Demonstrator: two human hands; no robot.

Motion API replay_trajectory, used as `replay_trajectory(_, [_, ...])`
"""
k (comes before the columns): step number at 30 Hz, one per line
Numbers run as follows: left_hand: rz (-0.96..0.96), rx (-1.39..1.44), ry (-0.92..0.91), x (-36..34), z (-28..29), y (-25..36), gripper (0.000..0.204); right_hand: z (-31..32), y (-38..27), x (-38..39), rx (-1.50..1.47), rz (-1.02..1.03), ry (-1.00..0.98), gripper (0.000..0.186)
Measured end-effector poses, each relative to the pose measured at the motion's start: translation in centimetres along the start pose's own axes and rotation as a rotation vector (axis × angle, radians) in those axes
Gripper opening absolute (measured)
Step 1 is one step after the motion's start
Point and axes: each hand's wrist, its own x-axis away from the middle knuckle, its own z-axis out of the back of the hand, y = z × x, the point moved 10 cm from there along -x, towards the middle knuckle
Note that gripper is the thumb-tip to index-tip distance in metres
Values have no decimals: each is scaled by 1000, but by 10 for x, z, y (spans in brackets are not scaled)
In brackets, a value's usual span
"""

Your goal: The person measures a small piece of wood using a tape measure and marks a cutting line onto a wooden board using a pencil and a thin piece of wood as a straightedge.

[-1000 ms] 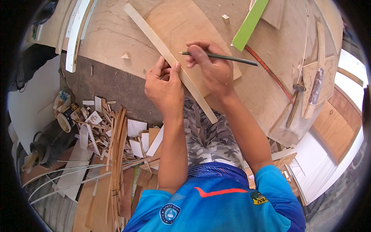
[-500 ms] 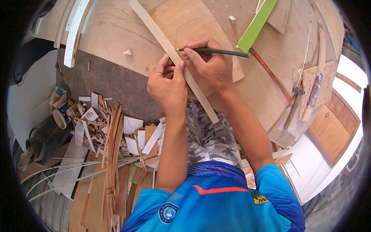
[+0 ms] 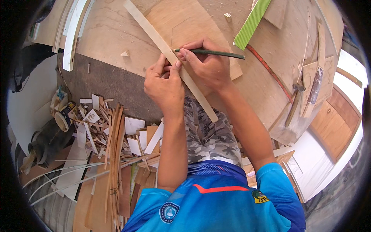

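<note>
My left hand [image 3: 165, 83] is closed on a narrow, pale wooden strip [image 3: 148, 31], pinching it with thumb and fingers near its middle. The strip slants across a plywood panel [image 3: 197, 23] and runs on past the table edge above my thighs. Between the thumb and fingers of my right hand [image 3: 206, 63] is a dark green pencil [image 3: 218, 52]. Its tip meets the strip's right edge, just beyond my left hand. A thin drawn line with an angled corner shows on the panel, coming down to the pencil tip.
On the table [image 3: 112, 34] lie a green textured strip [image 3: 251, 25], an orange-red strip [image 3: 270, 73] and a small wood block [image 3: 227, 16]. A hammer [image 3: 295, 98] rests at the right. Wood offcuts [image 3: 135, 127] and bundled thin slats [image 3: 114, 154] fill the floor at lower left.
The view has shifted a little, so table items sit slightly more to the left. Both hands keep their grips on the strip and pencil, with the pencil tip still at the strip's edge.
</note>
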Motion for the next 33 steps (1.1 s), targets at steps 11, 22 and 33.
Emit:
replay_trajectory(11, [-19, -80, -32, -1, 0, 5, 46, 2, -5, 0, 145, -41, -113, 9])
replay_trajectory(22, [-25, -94, -17, 0, 1, 5, 45, 21, -8, 33, 144, -15, -88, 9])
replay_trajectory(33, [-55, -61, -14, -4, 3, -5, 45, 23, 1, 40, 70, 22, 29, 14])
